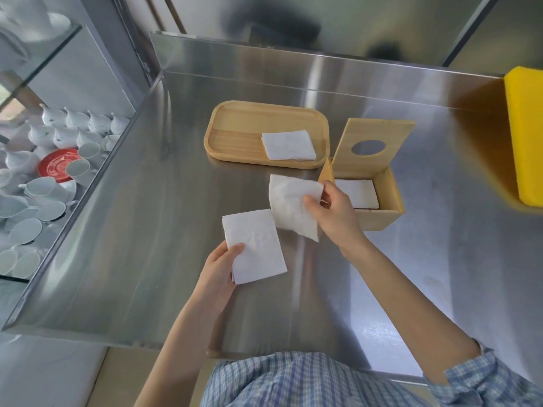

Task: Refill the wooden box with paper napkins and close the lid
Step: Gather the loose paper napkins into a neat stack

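One head-worn wide-angle view looks steeply down from close above the near edge of the steel table [382, 289].

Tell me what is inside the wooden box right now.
White paper napkins lie flat inside the wooden box, whose lid stands open. The near wall and the right hand cover part of the inside, so how many there are cannot be told.

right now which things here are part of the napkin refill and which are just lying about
Part of the job:
- wooden box, lid open, napkins inside
- napkin in right hand
- napkin stack in left hand
- napkins on wooden tray

Lying about:
- yellow block
- white cups and red saucer on the side shelf
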Action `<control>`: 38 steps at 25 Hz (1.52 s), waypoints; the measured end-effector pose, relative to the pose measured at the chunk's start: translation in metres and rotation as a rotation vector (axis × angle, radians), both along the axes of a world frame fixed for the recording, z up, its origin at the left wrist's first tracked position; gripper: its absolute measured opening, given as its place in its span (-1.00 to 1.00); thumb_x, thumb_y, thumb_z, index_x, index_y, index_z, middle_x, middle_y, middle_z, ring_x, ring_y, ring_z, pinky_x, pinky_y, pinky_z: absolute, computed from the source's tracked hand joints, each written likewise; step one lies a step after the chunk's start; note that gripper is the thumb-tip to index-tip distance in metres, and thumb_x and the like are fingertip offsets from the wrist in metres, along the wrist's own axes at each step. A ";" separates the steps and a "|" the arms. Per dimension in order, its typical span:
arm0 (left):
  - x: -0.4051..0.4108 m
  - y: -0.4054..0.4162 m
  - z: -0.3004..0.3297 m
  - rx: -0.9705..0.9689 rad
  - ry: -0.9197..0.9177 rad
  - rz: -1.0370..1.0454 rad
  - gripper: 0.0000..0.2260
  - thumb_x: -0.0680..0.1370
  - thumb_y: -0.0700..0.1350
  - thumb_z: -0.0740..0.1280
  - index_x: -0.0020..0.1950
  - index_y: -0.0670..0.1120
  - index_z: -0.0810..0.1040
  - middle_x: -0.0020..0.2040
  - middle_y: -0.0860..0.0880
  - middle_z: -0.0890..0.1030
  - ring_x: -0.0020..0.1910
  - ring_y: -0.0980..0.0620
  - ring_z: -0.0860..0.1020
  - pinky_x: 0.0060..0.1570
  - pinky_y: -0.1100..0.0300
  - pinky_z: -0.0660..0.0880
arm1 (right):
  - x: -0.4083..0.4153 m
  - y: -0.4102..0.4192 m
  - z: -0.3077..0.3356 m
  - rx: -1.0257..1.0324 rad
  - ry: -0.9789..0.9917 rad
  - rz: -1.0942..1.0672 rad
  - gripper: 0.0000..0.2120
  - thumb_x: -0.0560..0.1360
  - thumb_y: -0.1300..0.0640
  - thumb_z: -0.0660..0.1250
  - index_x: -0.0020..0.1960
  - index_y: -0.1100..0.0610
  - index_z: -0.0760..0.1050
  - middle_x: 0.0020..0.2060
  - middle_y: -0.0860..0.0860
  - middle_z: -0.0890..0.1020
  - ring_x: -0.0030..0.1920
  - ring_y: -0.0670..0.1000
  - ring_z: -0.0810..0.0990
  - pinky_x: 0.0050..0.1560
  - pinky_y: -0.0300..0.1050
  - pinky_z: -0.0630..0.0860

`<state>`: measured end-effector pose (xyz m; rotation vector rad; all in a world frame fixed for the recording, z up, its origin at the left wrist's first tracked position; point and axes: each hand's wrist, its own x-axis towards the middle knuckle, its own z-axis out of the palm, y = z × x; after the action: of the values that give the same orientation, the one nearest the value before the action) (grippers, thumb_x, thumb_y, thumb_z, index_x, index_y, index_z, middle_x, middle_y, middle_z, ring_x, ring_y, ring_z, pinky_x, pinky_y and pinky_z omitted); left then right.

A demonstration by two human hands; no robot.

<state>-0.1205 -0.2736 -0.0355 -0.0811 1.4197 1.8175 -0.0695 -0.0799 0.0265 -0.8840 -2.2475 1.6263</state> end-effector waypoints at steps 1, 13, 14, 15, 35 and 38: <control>0.002 0.001 0.001 -0.002 0.008 -0.013 -0.76 0.57 -0.20 0.16 -0.03 -0.01 0.61 -0.17 0.08 0.72 -0.21 0.13 0.67 -0.29 0.27 0.60 | 0.005 0.001 0.006 -0.091 0.018 0.017 -0.90 0.51 0.21 0.25 0.02 0.12 0.47 -0.08 0.04 0.60 -0.04 0.03 0.57 0.03 -0.07 0.49; 0.031 0.022 0.014 0.058 0.087 -0.140 -0.78 0.48 -0.04 0.24 -0.02 0.06 0.66 -0.09 0.07 0.72 -0.14 0.13 0.66 -0.26 0.27 0.59 | 0.035 -0.012 -0.003 -0.454 -0.093 0.191 -0.83 0.50 0.23 0.28 0.09 0.14 0.49 -0.03 0.03 0.61 -0.12 -0.08 0.60 -0.11 -0.29 0.57; 0.032 0.023 0.015 0.051 0.072 -0.133 -0.78 0.51 -0.05 0.22 -0.05 0.06 0.67 -0.11 0.07 0.72 -0.17 0.14 0.66 -0.28 0.28 0.59 | 0.035 -0.014 -0.007 -0.410 -0.102 0.174 -0.83 0.50 0.23 0.29 0.09 0.14 0.49 -0.01 0.05 0.61 -0.10 -0.05 0.60 -0.08 -0.24 0.56; 0.032 0.023 0.014 0.042 0.057 -0.123 -0.75 0.55 -0.08 0.19 -0.08 0.05 0.68 -0.15 0.08 0.72 -0.21 0.15 0.66 -0.32 0.29 0.58 | 0.035 -0.014 -0.009 -0.370 -0.105 0.157 -0.84 0.50 0.23 0.29 0.07 0.13 0.49 -0.01 0.05 0.62 -0.09 -0.03 0.60 -0.07 -0.22 0.54; 0.036 0.025 0.021 0.004 0.109 -0.190 -0.82 0.57 -0.18 0.19 0.06 -0.06 0.58 -0.14 0.05 0.71 -0.17 0.10 0.65 -0.21 0.23 0.59 | 0.037 -0.019 -0.014 -0.004 -0.173 0.150 -0.83 0.50 0.17 0.27 0.06 0.22 0.46 0.01 0.12 0.62 0.02 0.11 0.59 0.02 0.02 0.54; 0.035 0.024 0.021 0.003 0.112 -0.184 -0.81 0.58 -0.18 0.18 0.05 -0.05 0.58 -0.14 0.06 0.71 -0.18 0.11 0.65 -0.23 0.24 0.60 | 0.041 -0.019 -0.016 -0.021 -0.163 0.122 -0.80 0.51 0.10 0.26 0.10 0.16 0.44 -0.07 -0.02 0.59 -0.03 0.01 0.55 -0.11 -0.19 0.49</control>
<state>-0.0856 -0.2492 -0.0146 0.1505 1.4512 1.6942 -0.0284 -0.0987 0.0107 -0.9328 -2.4424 1.6877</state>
